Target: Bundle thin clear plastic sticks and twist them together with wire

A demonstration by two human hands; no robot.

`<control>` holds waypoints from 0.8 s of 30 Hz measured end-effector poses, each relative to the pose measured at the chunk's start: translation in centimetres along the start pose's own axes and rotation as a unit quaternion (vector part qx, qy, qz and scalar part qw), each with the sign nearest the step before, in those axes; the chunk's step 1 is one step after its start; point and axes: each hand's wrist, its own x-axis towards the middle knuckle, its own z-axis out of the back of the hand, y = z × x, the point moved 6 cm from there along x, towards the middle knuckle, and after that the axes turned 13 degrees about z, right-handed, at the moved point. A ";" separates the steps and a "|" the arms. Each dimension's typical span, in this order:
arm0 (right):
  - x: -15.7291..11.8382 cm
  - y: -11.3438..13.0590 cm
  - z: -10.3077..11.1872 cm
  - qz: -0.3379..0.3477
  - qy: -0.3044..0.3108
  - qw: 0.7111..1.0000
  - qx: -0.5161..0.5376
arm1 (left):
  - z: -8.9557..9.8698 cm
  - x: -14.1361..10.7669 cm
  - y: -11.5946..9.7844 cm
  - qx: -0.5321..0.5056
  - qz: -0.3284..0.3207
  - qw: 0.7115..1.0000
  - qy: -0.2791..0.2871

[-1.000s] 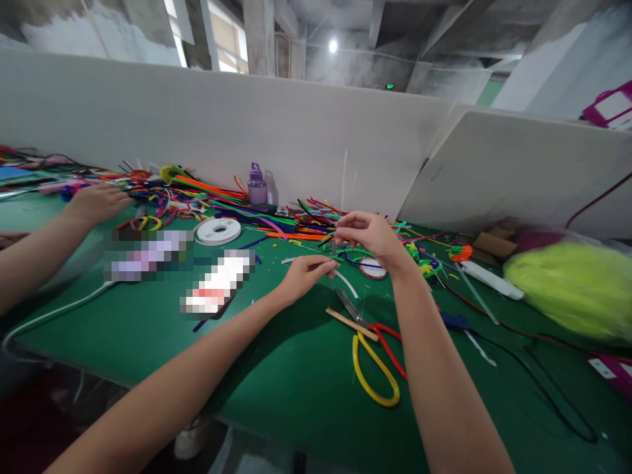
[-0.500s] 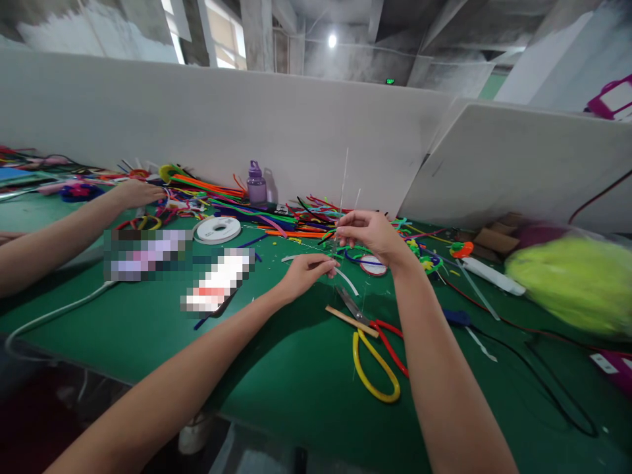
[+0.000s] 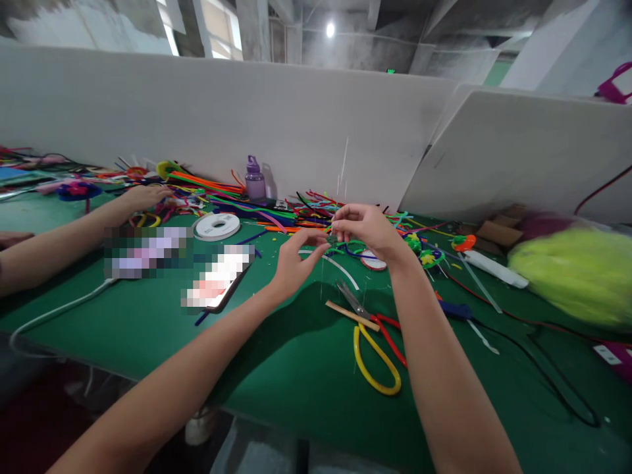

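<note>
Clear strands (image 3: 344, 158): above the table (image 3: 296, 368), around mid-scene, rising near-upright from the right fingertips against the pale board (image 3: 296, 118); exact count too fine to tell.
Strand handling: probably very light, springy, slick, easy to lose sight of; likely to kink if bent hard.
Strand grip point: best low on the bundle, between thumb and index pads, with light pressure; free tops likely to sway.
Right hand (image 3: 368, 230): thumb and fingertips pinched together on the strands, remaining fingers curled; wrist bent, palm turned left.
Right arm: reaching up from the near right edge, crossing just right of the scissors (image 3: 363, 315).
Left hand (image 3: 293, 260): just left of the right hand and slightly nearer; thumb and index tips apart, facing the pinch. Any fine strand between: cannot tell.
Left arm: long diagonal from the near left, clear of the table.
White strip (image 3: 340, 266): curved on the table, beyond and right of the left thumb.
Wooden stick (image 3: 340, 311): by the scissors, near side of both hands.
Spool (image 3: 205, 227): flat, farther left.
Pipe cleaners (image 3: 237, 209): loose multicoloured heap along the far side.
Co-worker's hand (image 3: 145, 196): far left, at the heap.
</note>
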 end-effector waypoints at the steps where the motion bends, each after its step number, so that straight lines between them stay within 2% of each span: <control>1: 0.0 0.1 -0.1 0.001 0.004 1.000 0.002 | -0.1 -0.1 -0.1 0.002 -0.003 1.000 0.006; 9: 0.0 1.5 -1.6 0.009 0.056 0.998 -0.012 | -0.1 -0.1 0.0 -0.033 0.018 0.999 -0.016; 24: 0.0 1.7 -1.7 0.013 0.069 0.997 -0.019 | -0.1 -0.1 0.0 -0.035 0.050 0.998 -0.002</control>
